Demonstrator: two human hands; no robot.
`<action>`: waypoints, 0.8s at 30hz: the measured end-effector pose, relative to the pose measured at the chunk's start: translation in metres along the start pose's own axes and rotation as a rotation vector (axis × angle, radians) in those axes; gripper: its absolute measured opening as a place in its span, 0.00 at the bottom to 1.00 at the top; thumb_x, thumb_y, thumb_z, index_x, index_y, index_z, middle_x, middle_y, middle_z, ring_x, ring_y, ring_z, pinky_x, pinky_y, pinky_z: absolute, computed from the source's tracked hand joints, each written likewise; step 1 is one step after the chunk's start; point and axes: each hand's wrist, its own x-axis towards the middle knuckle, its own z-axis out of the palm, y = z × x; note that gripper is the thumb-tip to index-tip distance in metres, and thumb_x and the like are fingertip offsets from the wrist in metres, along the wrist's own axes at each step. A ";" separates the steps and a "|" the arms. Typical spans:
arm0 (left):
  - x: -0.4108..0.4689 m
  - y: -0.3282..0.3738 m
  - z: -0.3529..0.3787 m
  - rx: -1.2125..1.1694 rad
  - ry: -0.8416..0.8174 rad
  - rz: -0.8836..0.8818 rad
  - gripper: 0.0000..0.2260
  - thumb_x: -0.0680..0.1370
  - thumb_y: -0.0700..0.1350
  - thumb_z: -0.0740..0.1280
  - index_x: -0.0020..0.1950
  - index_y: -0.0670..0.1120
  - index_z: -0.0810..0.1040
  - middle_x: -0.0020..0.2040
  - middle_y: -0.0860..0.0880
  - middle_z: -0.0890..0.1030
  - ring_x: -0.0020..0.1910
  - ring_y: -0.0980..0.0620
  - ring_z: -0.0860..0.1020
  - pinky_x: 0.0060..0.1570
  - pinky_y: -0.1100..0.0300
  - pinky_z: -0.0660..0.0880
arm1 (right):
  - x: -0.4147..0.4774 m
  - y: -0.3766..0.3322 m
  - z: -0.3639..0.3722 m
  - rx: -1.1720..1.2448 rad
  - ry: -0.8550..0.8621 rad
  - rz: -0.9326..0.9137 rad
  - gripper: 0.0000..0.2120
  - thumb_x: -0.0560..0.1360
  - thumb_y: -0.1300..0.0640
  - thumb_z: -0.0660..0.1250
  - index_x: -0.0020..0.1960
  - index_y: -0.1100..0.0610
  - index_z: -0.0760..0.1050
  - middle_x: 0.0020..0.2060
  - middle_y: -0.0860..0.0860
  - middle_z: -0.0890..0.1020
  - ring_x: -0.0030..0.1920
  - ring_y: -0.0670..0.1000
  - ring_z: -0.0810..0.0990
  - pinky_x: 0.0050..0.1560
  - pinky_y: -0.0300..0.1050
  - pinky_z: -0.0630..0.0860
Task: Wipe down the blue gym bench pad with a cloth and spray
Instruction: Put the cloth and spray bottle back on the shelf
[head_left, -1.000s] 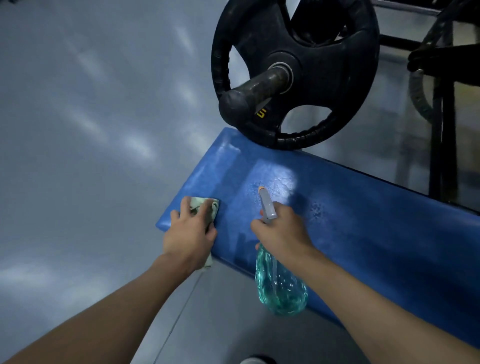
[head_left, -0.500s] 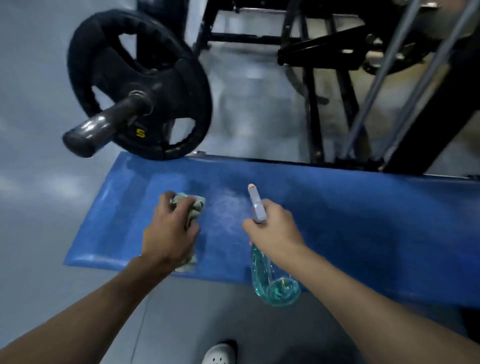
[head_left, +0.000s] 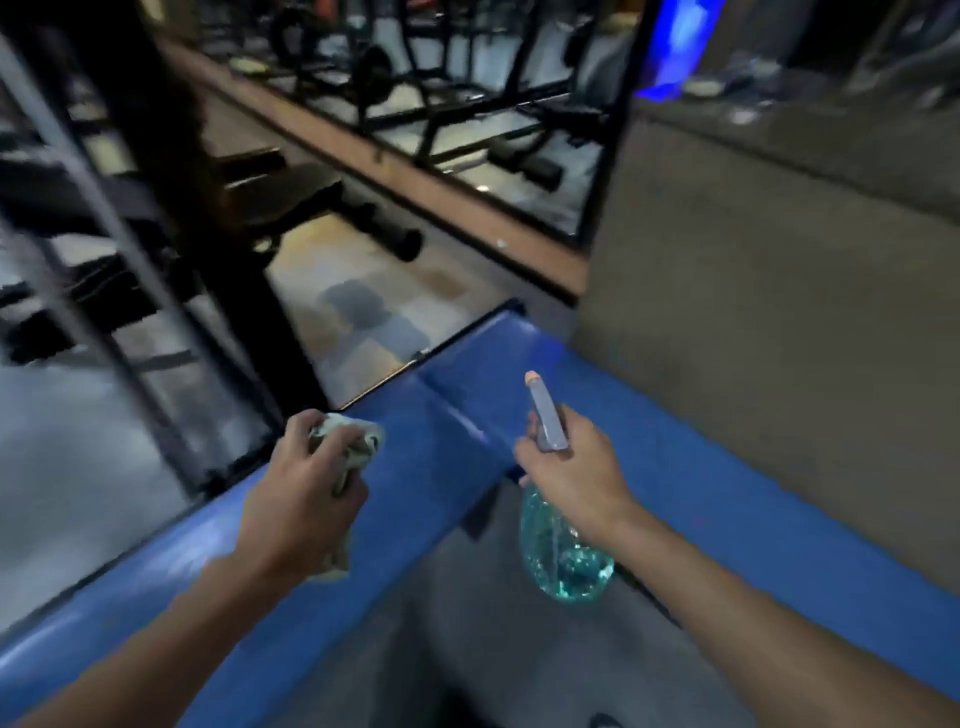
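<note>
We were between spraying and wiping, as far as we could judge. Our left hand (head_left: 304, 499) had its fingers (head_left: 300, 434) curled tight round the bunched cloth (head_left: 353, 441), over the near edge of the blue bench pad (head_left: 426, 467); the blur hid whether the cloth touched the vinyl. Our right hand (head_left: 574, 473) gripped the neck of the spray bottle (head_left: 566, 564), with the nozzle aimed out across the pad and the teal body hanging below its front edge.

The next move probably called for a squeeze of the trigger over the stretch ahead, then the cloth pressed flat and drawn along it.

A seam (head_left: 452, 410) split the pad into two sections just ahead of both hands, and liquid could well collect there. A black rack (head_left: 171, 171) stood close behind the left section, a grey wall (head_left: 779, 338) crowded the right, and a mirror (head_left: 467, 130) showed more equipment beyond the floor (head_left: 358, 322).
</note>
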 end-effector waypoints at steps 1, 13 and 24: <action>0.022 0.041 0.005 -0.017 -0.018 0.073 0.23 0.69 0.40 0.75 0.61 0.57 0.75 0.64 0.50 0.70 0.53 0.41 0.78 0.38 0.54 0.73 | 0.004 0.000 -0.044 0.009 0.085 0.017 0.11 0.62 0.46 0.63 0.38 0.53 0.69 0.31 0.48 0.74 0.36 0.59 0.76 0.42 0.63 0.80; 0.146 0.549 0.113 -0.179 -0.161 0.740 0.19 0.71 0.50 0.68 0.61 0.59 0.74 0.64 0.53 0.69 0.57 0.44 0.77 0.53 0.47 0.78 | 0.036 0.048 -0.519 0.053 0.774 0.014 0.06 0.70 0.59 0.69 0.43 0.60 0.74 0.31 0.53 0.78 0.31 0.53 0.80 0.40 0.56 0.81; 0.168 0.772 0.178 -0.419 -0.304 0.884 0.20 0.71 0.49 0.66 0.62 0.47 0.79 0.58 0.50 0.70 0.51 0.52 0.76 0.52 0.48 0.78 | 0.046 0.100 -0.727 0.105 1.064 -0.054 0.17 0.67 0.42 0.66 0.39 0.56 0.71 0.27 0.43 0.71 0.31 0.51 0.76 0.40 0.63 0.81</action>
